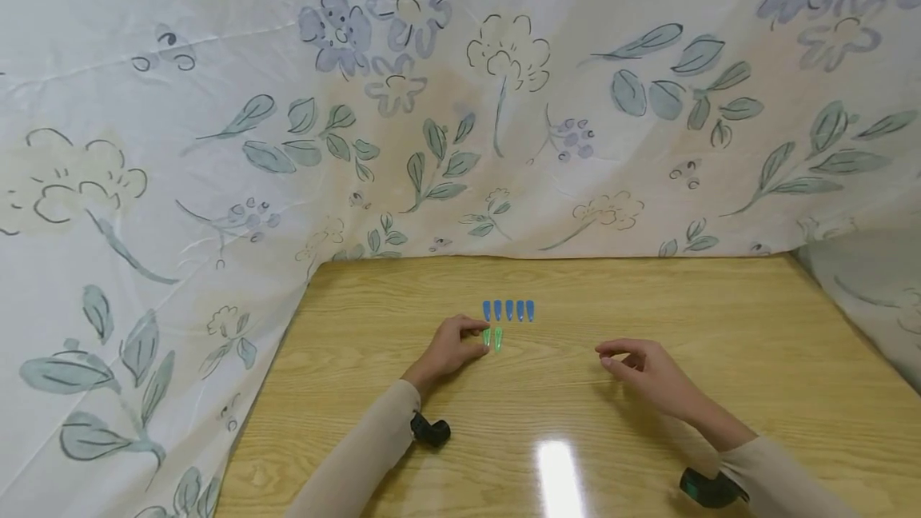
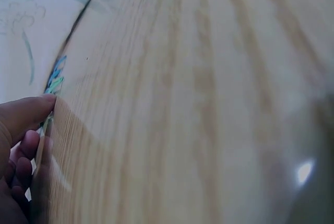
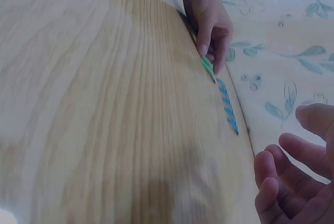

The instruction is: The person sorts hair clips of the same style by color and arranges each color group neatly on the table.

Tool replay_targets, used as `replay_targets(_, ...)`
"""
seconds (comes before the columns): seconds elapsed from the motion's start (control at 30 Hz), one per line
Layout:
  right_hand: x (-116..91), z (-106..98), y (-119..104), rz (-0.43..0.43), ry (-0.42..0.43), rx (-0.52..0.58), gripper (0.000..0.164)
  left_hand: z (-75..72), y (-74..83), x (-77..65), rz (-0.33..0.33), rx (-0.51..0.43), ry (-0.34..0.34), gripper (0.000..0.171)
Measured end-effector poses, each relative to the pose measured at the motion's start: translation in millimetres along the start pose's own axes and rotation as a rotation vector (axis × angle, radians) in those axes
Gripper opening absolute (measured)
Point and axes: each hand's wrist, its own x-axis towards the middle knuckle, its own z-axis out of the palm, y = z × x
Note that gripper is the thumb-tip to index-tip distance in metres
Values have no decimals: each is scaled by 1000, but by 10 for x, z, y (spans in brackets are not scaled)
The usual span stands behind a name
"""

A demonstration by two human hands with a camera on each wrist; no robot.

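Two green hair clips (image 1: 498,340) lie side by side on the wooden table, just below a row of several blue hair clips (image 1: 509,310). My left hand (image 1: 453,348) pinches the left green clip lengthwise, forefinger at its top end and thumb at its bottom end. In the right wrist view the same hand (image 3: 211,31) reaches down to the green clips (image 3: 207,66), and the blue clips (image 3: 228,106) run on from them. Off to the right, my right hand (image 1: 651,374) hovers over the table with loosely bent fingers, holding nothing.
The wood-grain table (image 1: 374,310) meets a floral cloth (image 1: 446,206) along its back, and cloth also hangs at the left and right sides. A dark wrist camera (image 1: 430,429) sits under each sleeve. A bright light reflection shows on the front of the table.
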Motion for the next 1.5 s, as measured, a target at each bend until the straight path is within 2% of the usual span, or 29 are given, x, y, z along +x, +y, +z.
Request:
replay_targets(0.33, -206, -263, 148, 53, 36, -63, 33, 7, 5, 8, 33, 8, 2, 39)
replay_targets(0.57, -340, -407, 228, 113, 43, -122, 36, 14, -4, 2, 10, -2, -2, 39)
replay_targets(1.03, -654, -710, 355, 102, 58, -180, 34, 14, -27, -4, 22, 2, 10, 38)
replay_targets(1.2, -708, -768, 431, 137, 2, -155, 37, 19, -24, -20, 19, -2, 5, 39)
replay_targets(1.37, -731, -801, 501, 188, -110, -99, 43, 26, -22, -14, 16, 8, 12, 38)
replay_targets(1.5, -716, -789, 530, 177, -169, -72, 46, 21, -16, -8, 17, 6, 9, 38)
